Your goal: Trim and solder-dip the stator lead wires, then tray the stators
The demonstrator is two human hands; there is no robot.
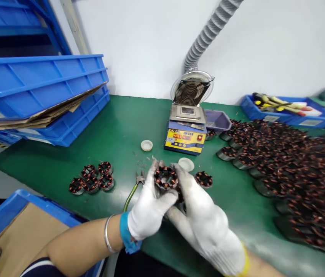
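Matt knitted cloth gloves (228,248) cover the hands (151,213), and the ring (166,186) between them is dull metal with coppery wire (158,177). The counter (125,123) beneath is smooth and faintly shiny; ahead to their left, smooth plastic bins (44,82) flank matt cardboard (55,111).

Left hand (150,209) partly hides held core (166,185); right edge cuts blurred cores (303,169).

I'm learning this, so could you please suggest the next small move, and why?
Perhaps let the left hand take the pliers while the right hand holds the ring: both hands are on the ring, and the pliers lie unheld beside the left, near scraps.
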